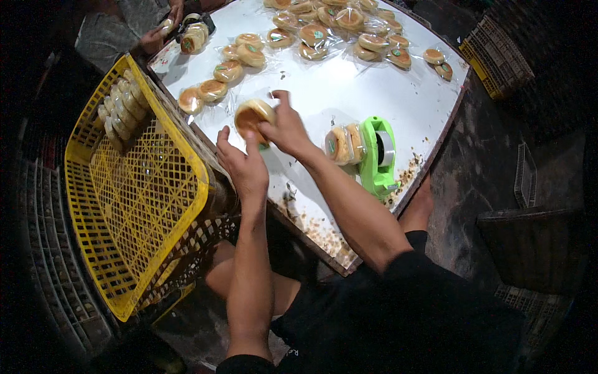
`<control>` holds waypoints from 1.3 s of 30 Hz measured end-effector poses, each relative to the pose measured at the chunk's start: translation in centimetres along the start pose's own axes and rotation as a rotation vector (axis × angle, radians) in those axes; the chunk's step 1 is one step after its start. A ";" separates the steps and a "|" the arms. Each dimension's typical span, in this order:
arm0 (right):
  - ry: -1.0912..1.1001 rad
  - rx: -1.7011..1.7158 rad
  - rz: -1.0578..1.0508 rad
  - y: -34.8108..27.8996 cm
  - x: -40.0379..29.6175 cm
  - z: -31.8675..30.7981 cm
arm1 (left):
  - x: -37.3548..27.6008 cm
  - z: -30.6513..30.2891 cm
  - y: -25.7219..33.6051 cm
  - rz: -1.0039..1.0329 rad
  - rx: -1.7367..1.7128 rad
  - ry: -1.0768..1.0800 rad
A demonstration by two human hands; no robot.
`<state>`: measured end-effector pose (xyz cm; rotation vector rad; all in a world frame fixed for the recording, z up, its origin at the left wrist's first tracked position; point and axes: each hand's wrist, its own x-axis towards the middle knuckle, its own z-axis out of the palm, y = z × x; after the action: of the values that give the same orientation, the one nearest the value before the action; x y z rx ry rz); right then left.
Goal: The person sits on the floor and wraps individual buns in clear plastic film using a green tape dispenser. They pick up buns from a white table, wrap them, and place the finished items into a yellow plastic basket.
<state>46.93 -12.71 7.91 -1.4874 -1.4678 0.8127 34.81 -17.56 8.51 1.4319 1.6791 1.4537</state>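
Observation:
My right hand (288,125) grips a round, flat bun (252,117) with a browned face, held above the white tabletop (317,96). Beside it, my left hand (243,163) has its fingers spread, thumb close to the bun's lower edge; whether the thumb touches it I cannot tell. A green label shows just below the bun, partly hidden. To the right of my hands, a bright green tape dispenser (373,163) with a roll of clear tape (385,148) stands against a few wrapped buns (345,144) set on edge.
Wrapped buns (313,35) pile at the table's far side, and more buns (212,90) trail down its left. A yellow plastic crate (201,173) at the left holds a stack of wrapped buns (122,110). Another person's hand (154,41) works at the far left corner, near a dark tape dispenser (208,23).

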 end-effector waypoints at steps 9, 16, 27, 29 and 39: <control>0.379 0.125 -0.278 -6.3 -15.4 -11.6 | -7.6 -0.2 7.6 0.365 -0.324 -0.249; 0.601 0.144 -0.459 -7.7 -20.5 -15.1 | -10.2 -2.0 12.4 0.337 -0.498 -0.077; 0.429 0.452 -0.311 -10.5 -21.0 -14.7 | -10.4 -2.3 13.3 -0.100 -0.583 -0.384; 0.360 0.583 -0.340 -9.8 -20.4 -14.3 | -9.1 -2.5 12.7 -0.129 -0.370 -0.674; 0.507 0.001 -0.497 -6.3 -18.0 -11.1 | -10.1 -1.8 10.7 -0.177 -0.673 -0.504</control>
<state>52.65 -32.45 15.90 -1.1376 -1.3494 0.1191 40.64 -28.80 16.33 1.1032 0.8616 1.2465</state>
